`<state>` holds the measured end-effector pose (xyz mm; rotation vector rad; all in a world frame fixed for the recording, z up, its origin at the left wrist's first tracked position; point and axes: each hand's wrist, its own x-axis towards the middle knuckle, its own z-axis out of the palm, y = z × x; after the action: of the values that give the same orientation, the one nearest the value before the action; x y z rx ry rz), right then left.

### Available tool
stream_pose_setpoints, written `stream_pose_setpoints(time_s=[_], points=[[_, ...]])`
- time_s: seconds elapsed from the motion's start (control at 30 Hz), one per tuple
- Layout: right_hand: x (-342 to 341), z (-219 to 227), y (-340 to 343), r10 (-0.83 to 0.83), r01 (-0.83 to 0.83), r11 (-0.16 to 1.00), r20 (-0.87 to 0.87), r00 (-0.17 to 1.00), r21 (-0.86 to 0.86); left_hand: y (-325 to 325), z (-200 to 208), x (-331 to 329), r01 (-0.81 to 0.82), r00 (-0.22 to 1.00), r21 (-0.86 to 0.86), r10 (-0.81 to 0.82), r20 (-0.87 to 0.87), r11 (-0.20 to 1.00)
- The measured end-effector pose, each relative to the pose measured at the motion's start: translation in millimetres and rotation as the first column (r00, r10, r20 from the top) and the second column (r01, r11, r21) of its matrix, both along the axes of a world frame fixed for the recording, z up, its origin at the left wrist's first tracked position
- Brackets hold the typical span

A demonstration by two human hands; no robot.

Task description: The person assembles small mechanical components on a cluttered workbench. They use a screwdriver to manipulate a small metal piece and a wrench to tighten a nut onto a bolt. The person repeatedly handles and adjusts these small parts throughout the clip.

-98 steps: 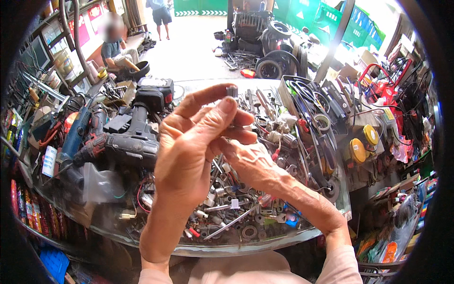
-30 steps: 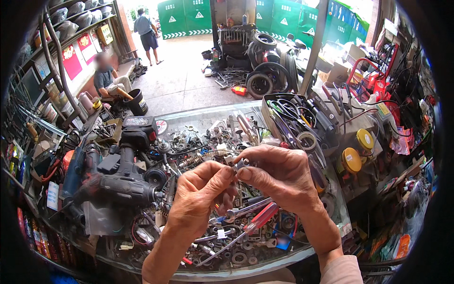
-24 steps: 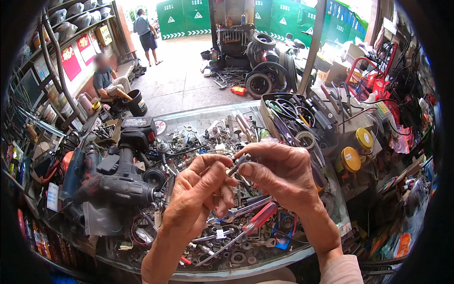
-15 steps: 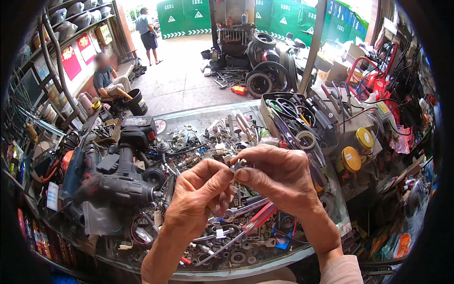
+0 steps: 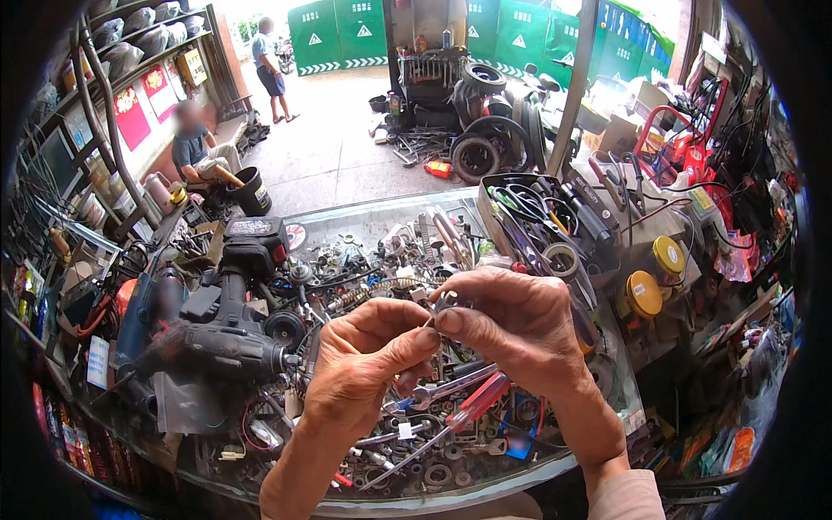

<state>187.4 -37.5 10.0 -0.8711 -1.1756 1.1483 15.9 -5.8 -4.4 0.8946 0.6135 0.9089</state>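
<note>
Above the cluttered bench, my two hands meet at the fingertips. Thumb and forefinger of my right hand [image 5: 524,325] pinch a small metal fitting [image 5: 449,299] with a short round end; its exact kind is too small to tell. My left hand [image 5: 368,357] is closed too, its thumb and forefinger pressed together against the near side of that piece. Whether it grips the fitting itself or another small part is hidden by the fingers. Below the hands lie a screwdriver with a red handle [image 5: 479,400] and a silver wrench [image 5: 452,386].
Loose nuts, washers and small parts cover the glass-topped bench [image 5: 347,208]. A black cordless impact wrench [image 5: 227,347] lies at left. At right stand a tool box [image 5: 494,204] and yellow-lidded jars [image 5: 644,293]. Beyond, a person sits [image 5: 195,152] and another stands [image 5: 270,74].
My hands stay together around the small fitting, with slight finger movement; its round end shows a little more clearly. The left thumb has moved slightly right.
</note>
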Motion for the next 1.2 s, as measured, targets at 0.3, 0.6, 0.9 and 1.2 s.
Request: stream_pose_setpoints(time_s=[0.3,0.6,0.9,1.2], points=[[-3.4,-4.5,-2.3,-0.058,0.056,0.997,0.048,0.997,0.046,-5.6,-2.6,8.3,-0.116,0.982,0.233,0.147,-0.121,0.965],[-0.3,3.3,-2.5,-0.029,0.041,0.998,0.201,0.979,-0.056,-3.9,-0.8,4.6,-0.160,0.987,0.094,0.158,0.033,0.983],[11.6,21.1,-13.4,0.179,-0.163,0.982,0.202,0.963,-0.094,2.9,-3.1,3.0,-0.258,0.965,0.133,0.261,-0.010,0.957],[8.5,11.8,4.7,0.086,-0.054,0.984,0.190,0.978,-0.167,-5.6,-2.2,6.2,-0.168,0.985,0.076,0.170,-0.027,0.983]])
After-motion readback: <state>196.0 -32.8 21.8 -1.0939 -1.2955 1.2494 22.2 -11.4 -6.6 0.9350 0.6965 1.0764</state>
